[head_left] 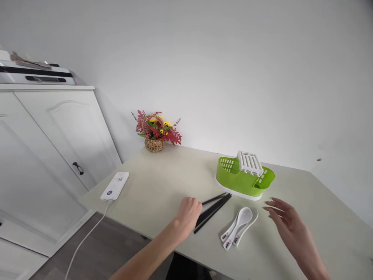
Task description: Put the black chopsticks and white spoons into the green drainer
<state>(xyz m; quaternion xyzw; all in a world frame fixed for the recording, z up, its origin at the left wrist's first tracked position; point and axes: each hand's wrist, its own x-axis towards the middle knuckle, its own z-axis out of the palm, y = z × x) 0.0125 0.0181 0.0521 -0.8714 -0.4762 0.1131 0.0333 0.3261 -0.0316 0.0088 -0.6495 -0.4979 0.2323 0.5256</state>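
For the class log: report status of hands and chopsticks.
Left hand curled on black chopsticks. Right hand open, hovering beside white spoons. Green cutlery drainer just behind; nothing between.

black chopsticks (214, 207), a loose bundle lying flat on the pale table, slanting from lower left up toward the right, near ends under the curled fingers of the left hand (189, 213), far tips just short of the green rack. white spoons (238, 226), a few stacked together, bowls up and away, handles toward the table's near edge, just right of the chopsticks.
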